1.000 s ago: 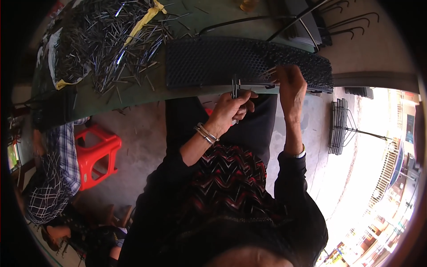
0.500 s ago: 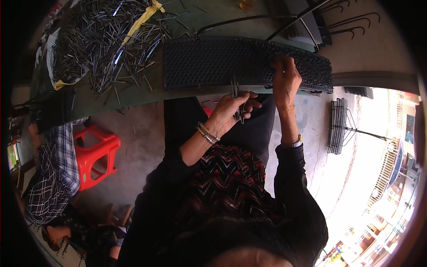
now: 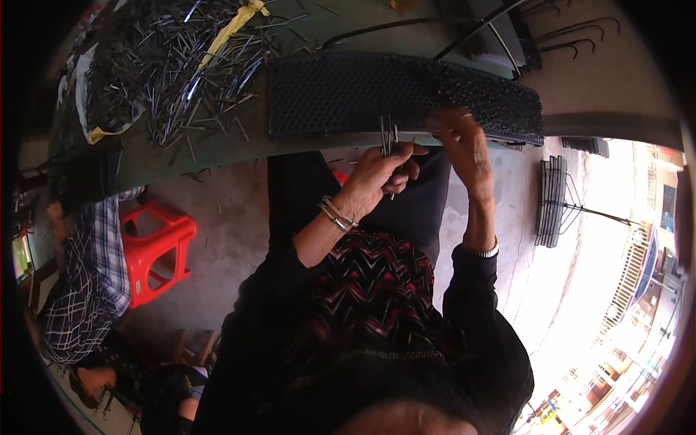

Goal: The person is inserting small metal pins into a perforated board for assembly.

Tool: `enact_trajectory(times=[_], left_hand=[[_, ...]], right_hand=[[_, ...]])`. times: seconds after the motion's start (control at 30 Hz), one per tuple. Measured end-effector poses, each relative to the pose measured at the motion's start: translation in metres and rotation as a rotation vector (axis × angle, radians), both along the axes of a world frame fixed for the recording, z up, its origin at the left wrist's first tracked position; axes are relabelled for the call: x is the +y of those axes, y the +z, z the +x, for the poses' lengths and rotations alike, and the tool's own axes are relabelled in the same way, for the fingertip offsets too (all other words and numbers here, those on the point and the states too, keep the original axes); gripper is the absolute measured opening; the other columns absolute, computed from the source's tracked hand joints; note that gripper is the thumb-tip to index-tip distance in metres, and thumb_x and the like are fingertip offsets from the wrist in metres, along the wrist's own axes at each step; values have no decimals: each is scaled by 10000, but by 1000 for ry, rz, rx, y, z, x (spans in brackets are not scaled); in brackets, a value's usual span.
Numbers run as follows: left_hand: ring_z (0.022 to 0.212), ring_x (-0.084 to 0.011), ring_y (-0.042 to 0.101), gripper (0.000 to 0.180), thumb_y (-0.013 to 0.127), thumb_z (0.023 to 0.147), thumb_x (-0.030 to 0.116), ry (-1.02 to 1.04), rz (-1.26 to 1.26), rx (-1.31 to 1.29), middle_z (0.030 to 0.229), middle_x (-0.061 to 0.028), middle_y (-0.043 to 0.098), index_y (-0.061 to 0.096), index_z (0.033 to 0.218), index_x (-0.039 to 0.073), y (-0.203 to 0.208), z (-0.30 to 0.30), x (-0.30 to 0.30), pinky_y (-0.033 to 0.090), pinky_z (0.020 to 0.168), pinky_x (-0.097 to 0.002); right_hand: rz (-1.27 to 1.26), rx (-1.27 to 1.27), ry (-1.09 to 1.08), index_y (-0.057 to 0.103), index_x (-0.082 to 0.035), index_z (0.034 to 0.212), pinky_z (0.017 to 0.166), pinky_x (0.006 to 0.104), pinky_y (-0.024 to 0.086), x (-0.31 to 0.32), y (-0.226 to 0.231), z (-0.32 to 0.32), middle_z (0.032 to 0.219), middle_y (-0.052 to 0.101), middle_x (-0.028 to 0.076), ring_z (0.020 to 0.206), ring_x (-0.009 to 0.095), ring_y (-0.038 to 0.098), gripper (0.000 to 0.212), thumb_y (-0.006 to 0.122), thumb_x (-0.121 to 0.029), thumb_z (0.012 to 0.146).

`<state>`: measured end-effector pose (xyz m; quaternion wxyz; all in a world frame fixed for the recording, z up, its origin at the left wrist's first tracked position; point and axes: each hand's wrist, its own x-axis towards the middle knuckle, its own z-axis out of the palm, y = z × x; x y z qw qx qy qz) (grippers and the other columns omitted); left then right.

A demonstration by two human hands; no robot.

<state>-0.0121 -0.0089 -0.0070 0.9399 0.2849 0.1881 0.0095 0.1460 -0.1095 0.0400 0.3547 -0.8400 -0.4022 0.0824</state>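
Observation:
A long black perforated tray [image 3: 330,98] lies along the near edge of the table. Its left part shows open round holes, while its right part is crowded with small upright pieces. Just below the tray's front edge, my left hand [image 3: 380,172] is closed around several thin metal rods [image 3: 386,134], whose ends stick up past the fingers. My right hand [image 3: 467,152] is over the tray's front edge, right of the left hand. Its fingers are smeared by motion, so I cannot make out anything in them.
A large heap of loose metal rods [image 3: 181,72] covers the table's left side, with a yellow strip [image 3: 228,36] across it. Bent black bars [image 3: 406,30] stand behind the tray. A red stool [image 3: 156,250] and another person's plaid sleeve [image 3: 105,250] are at left.
My right hand has drawn back from over the tray toward me and is moving fast. My left hand stays in nearly the same place, the rods in it now more upright.

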Motion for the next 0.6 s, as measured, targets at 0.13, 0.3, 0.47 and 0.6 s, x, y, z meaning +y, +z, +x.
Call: enact_trajectory(times=[0.13, 0.3, 0.47, 0.6], left_hand=[[580, -57, 417, 349, 591, 973, 303, -18, 36, 17, 755, -59, 612, 638, 1123, -8, 4, 5, -3, 319, 491, -218], [605, -91, 514, 324, 572, 982, 308, 33, -6, 148, 773, -63, 631, 624, 1151, 37, -2, 10, -2, 406, 505, -240], [587, -99, 521, 284, 524, 1005, 309, 116, 16, 254, 753, -47, 613, 614, 1076, 49, -6, 10, -6, 395, 491, -245], [551, -70, 452, 304, 508, 1013, 329, 101, 65, 191, 697, -3, 549, 610, 1056, 46, -3, 4, -8, 333, 467, -225]], right_hand=[[1, 443, 219, 667, -16, 1011, 722, 305, 476, -13, 5, -11, 937, 623, 58, 831, 165, 637, 160, 647, -107, 880], [190, 80, -188, 623, -10, 947, 688, 314, 491, -6, 12, -7, 828, 659, 81, 760, 170, 649, 76, 598, -58, 894], [254, -284, -253, 614, -30, 929, 675, 339, 499, 10, -4, 13, 819, 658, 121, 731, 232, 654, 52, 592, -70, 902], [176, -386, -272, 630, -46, 941, 680, 363, 502, 14, -23, 20, 875, 652, 129, 767, 292, 648, 76, 616, -106, 896]])
